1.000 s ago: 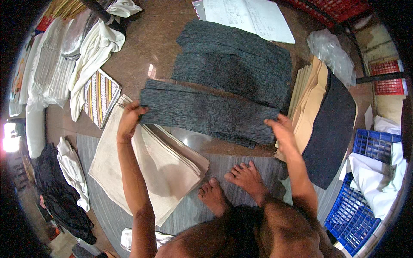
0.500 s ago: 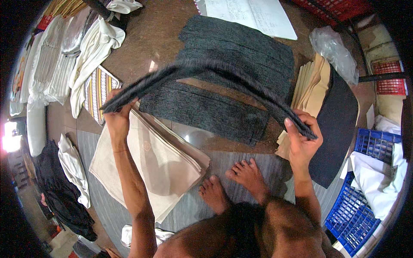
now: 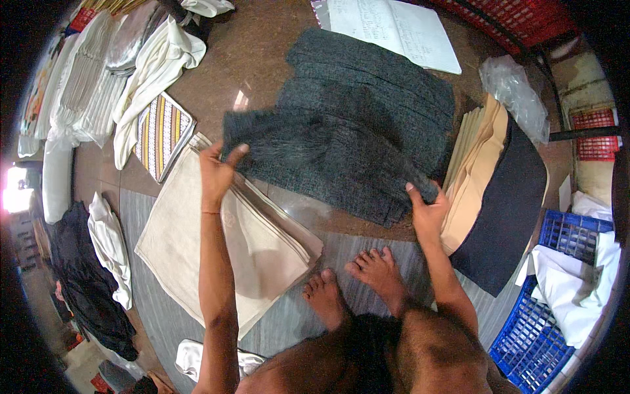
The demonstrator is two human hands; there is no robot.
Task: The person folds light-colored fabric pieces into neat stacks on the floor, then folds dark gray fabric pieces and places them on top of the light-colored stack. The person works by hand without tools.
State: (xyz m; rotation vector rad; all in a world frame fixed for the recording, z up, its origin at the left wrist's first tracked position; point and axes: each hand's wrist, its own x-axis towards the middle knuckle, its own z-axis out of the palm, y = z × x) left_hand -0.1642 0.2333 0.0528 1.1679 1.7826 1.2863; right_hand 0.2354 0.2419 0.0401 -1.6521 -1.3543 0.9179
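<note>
A dark charcoal cloth point(image 3: 308, 141) is stretched between my hands, blurred by motion, low over the other dark grey cloths point(image 3: 387, 75) on the floor. My left hand point(image 3: 218, 174) pinches its left end, the thumb turned toward the cloth. At the other end, my right hand point(image 3: 430, 211) grips the near right corner between thumb and fingers. Beneath my left forearm lies a stack of cream cloths point(image 3: 177, 243). Just right of my right hand are folded tan cloths point(image 3: 469, 177) with a black cloth point(image 3: 502, 223) alongside.
An open notebook point(image 3: 394, 33) lies at the far side, near a clear plastic bag point(image 3: 512, 95). Blue crates point(image 3: 535, 335) with white cloth stand at right. Bagged white textiles point(image 3: 85, 85) and a striped patterned pad point(image 3: 164, 134) are at left. My bare feet point(image 3: 377, 272) rest on the grey mat.
The held cloth has come down from an arched, narrow strip to a spread sheet over the dark cloths. My hands have moved closer together, the right one nearer to me.
</note>
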